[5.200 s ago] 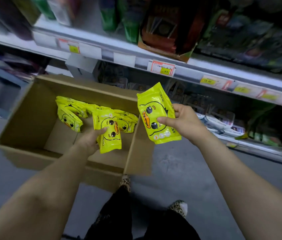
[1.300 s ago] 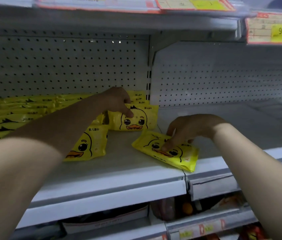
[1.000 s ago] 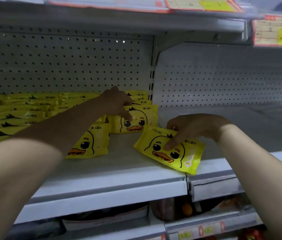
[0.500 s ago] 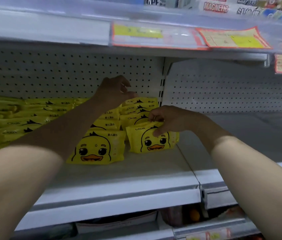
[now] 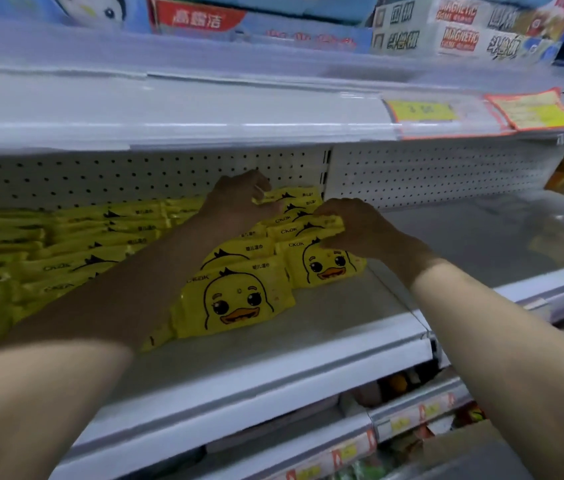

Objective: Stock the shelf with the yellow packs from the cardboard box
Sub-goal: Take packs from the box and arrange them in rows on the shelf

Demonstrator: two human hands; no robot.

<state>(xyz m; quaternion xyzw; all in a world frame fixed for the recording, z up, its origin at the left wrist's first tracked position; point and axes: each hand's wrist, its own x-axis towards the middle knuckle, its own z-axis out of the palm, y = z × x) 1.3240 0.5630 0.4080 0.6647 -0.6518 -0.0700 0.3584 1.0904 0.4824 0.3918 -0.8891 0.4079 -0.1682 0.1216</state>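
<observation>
Placing step, by my read: both hands are up on the shelf point(image 5: 308, 348) squaring off the right end of the yellow packs point(image 5: 239, 299), which stand upright in rows running front to back.

My left hand point(image 5: 239, 202) is reaching to the far end of the rows, fingers curled onto the top edge of a pack near the pegboard point(image 5: 446, 171). My right hand point(image 5: 356, 226) is pinching the top of a pack near the front of the rightmost row.

Next I'd guess: seat those packs flush and let go, then go back to the box for more. The box isn't clearly in shot.

Count: two hands and one shelf bay being filled. The rightmost row shows roughly five or six packs. The row beside it shows at least three before my arm covers it. The rows further left are too blurred to count.
</observation>
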